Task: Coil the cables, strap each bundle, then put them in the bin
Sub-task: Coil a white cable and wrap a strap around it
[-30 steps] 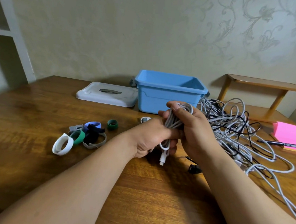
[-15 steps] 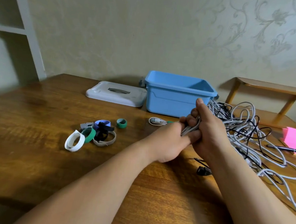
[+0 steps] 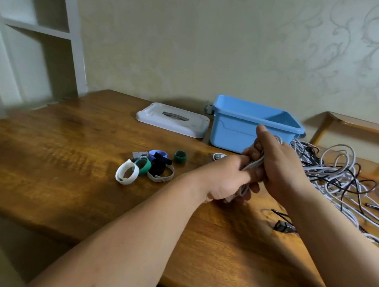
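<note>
Wooden table (image 3: 71,157). Near right: black plug (image 3: 282,226) lying loose.

Middle: left hand (image 3: 224,179) and right hand (image 3: 278,167) pressed together above the table. Fingers of both are clenched round one coiled white cable bundle (image 3: 253,164); right thumb points up.

Left of the hands: strap loops (image 3: 151,165) clustered (white, green, black, grey).

Right: cable tangle (image 3: 338,176), white and black.

Far: open blue bin (image 3: 236,128), with white lid (image 3: 172,119) flat just beside it, left.

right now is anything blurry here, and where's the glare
Head view: the shelf at the left edge is smeared by motion blur; soft glare sheens the table left of the straps; the left hand, right hand and cable bundle look fairly sharp.
</note>
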